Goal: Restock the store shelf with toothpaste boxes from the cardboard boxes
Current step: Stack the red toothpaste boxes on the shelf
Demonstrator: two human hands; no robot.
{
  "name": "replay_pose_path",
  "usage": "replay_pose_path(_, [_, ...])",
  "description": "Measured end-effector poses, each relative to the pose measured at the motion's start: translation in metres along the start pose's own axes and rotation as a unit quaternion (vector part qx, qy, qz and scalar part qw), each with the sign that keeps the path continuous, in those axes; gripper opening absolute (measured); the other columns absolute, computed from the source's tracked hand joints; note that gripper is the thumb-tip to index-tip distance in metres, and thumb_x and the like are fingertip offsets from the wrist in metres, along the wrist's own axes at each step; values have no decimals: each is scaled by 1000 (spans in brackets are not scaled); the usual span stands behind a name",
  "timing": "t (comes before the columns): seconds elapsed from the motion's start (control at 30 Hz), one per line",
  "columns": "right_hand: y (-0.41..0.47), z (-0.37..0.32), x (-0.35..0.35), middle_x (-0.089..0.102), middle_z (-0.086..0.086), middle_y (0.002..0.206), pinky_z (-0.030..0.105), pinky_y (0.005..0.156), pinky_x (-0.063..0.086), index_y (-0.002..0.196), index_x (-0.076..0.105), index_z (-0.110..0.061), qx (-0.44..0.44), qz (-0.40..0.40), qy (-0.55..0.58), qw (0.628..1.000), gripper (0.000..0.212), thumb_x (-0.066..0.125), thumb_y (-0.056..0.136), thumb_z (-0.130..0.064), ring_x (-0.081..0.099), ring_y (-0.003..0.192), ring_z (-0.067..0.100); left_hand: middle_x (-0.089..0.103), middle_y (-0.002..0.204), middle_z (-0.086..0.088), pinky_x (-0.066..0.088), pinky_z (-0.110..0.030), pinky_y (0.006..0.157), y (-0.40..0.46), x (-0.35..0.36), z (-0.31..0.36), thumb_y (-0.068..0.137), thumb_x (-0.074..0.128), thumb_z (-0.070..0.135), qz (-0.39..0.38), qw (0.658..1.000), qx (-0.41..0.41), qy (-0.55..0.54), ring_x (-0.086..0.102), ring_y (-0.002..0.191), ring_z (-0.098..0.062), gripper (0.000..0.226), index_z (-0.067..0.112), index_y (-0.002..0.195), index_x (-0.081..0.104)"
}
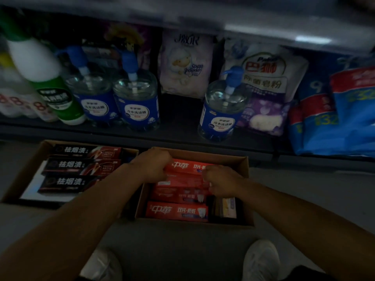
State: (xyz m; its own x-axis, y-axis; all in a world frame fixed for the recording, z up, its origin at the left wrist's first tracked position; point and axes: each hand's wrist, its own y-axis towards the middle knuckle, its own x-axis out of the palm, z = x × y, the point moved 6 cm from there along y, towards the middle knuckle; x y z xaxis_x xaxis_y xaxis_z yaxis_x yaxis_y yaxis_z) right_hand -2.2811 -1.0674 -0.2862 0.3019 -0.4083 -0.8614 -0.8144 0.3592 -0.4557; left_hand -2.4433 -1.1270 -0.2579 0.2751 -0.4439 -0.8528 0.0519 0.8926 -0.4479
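On the floor before the shelf [142, 130], seen from the head view, two cardboard boxes are set side by side. The right cardboard box [248, 191] is filled with red toothpaste boxes [176, 211] lying flat in rows, with a darker carton wedged at its right wall. The left cardboard box [22, 179] is stocked with black toothpaste boxes [81, 165], three of them visible.

Both hands are lowered into the right box. The left hand [151, 165] is curled over the left end of the rearmost red boxes; the right hand [220, 179] is curled on their right end. How many boxes are gripped cannot be told.

The lower shelf is occupied by pump bottles [136, 100], a green-and-white bottle [48, 82], soap powder bags [186, 65] and blue packs [345, 118]; no toothpaste is seen on it.

Step judged in hand: pick-up of red boxes from the carton. Next move, by judgement: the gripped boxes are to be lifted clear of the carton walls, kept level, and carried to a toothpaste shelf not shown.
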Motion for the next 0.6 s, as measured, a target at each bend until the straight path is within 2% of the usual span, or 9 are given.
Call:
replay_pose_path(0.1, [-22,1,-45,61,4,111,31,78,49,99,65,-12,11,21,-16,1000,16,61,85,-19,58,98,19,67,90,7,54,-33,76,-22,-43,13,81,71,35,33,999,8,15,61,81,-7,18,24,95,70])
replay_pose_path(0.2, [-50,-4,-94,62,6,105,36,78,52,100,64,-10,26,44,-32,998,20,62,84,-21,59,92,20,70,89,4,52,-28,69,-45,-87,32,85,68,34,68,997,22,17,63,75,-7,19,18,96,71])
replay_pose_path(0.27, [-70,-11,-128,63,4,101,36,77,52,98,64,-11,25,61,-51,996,18,61,85,-22,59,89,19,70,106,3,51,-24,76,-63,-118,48,87,66,37,98,994,32,32,64,90,-10,33,17,113,69])
replay_pose_path(0.33, [-91,-17,-162,61,3,99,36,78,51,99,63,-11,30,80,-79,993,19,63,84,-22,57,89,18,62,126,3,44,-22,89,-84,-150,63,87,65,39,128,990,26,58,58,113,-14,51,16,132,57])
replay_pose_path(0.37, [-102,-21,-179,61,3,97,35,76,50,97,62,-12,31,92,-88,991,18,65,82,-22,56,88,18,61,127,2,43,-22,89,-93,-165,68,87,65,39,139,988,22,67,57,114,-15,54,15,135,55])
replay_pose_path(0.43, [-121,-27,-211,60,2,92,33,72,49,93,60,-17,32,120,-105,987,18,68,79,-23,56,83,18,67,105,3,45,-23,77,-109,-192,77,87,66,39,152,985,27,77,61,97,-15,45,13,123,63])
replay_pose_path(0.5, [-139,-34,-239,60,2,92,34,72,49,96,61,-17,33,145,-135,980,23,69,76,-24,56,83,20,67,94,4,49,-28,73,-124,-217,83,86,65,43,168,983,25,71,62,86,-14,39,12,111,67])
replay_pose_path(0.6, [-167,-45,-274,58,1,100,34,79,48,103,60,-18,28,180,-179,967,30,69,76,-25,55,92,21,70,109,-2,53,-36,88,-143,-248,94,86,65,43,185,982,32,26,65,96,-16,43,12,115,67])
